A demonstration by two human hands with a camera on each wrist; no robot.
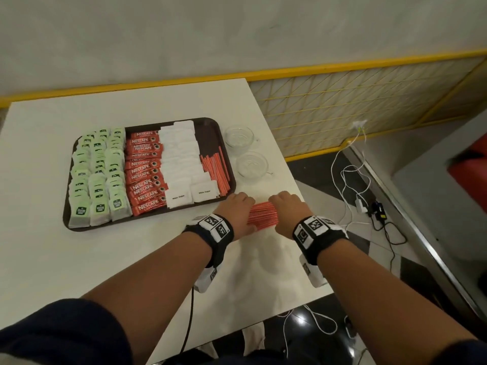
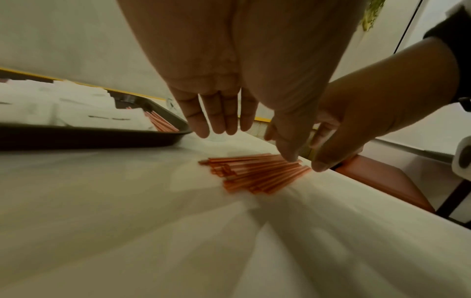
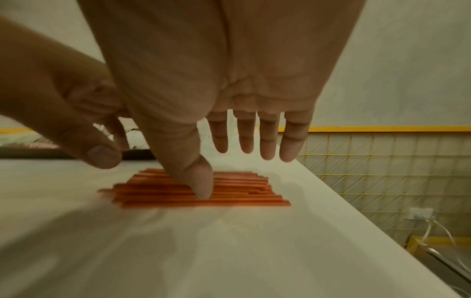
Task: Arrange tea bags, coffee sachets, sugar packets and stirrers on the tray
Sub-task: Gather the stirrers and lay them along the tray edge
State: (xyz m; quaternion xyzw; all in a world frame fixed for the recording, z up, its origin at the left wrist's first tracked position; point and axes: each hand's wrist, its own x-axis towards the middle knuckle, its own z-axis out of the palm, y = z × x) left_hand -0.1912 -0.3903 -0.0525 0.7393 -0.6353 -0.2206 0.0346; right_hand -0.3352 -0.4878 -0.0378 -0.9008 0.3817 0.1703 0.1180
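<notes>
A loose pile of orange stirrers (image 1: 262, 216) (image 2: 257, 173) (image 3: 229, 191) lies on the white table just in front of the tray's near right corner. My left hand (image 1: 238, 204) (image 2: 221, 113) is at its left end and my right hand (image 1: 286, 204) (image 3: 254, 131) at its right end, both with straight fingers and holding nothing. The right thumb presses down on the pile. The dark tray (image 1: 208, 133) holds rows of green tea bags (image 1: 97, 175), red coffee sachets (image 1: 145, 172), white sugar packets (image 1: 181, 159) and more stirrers (image 1: 216, 172).
Two clear glass cups (image 1: 238, 137) (image 1: 251, 164) stand on the table right of the tray. The table's right edge (image 1: 303, 201) runs close beside my right hand. White cables (image 1: 350, 180) trail over the floor below, before a yellow-framed panel.
</notes>
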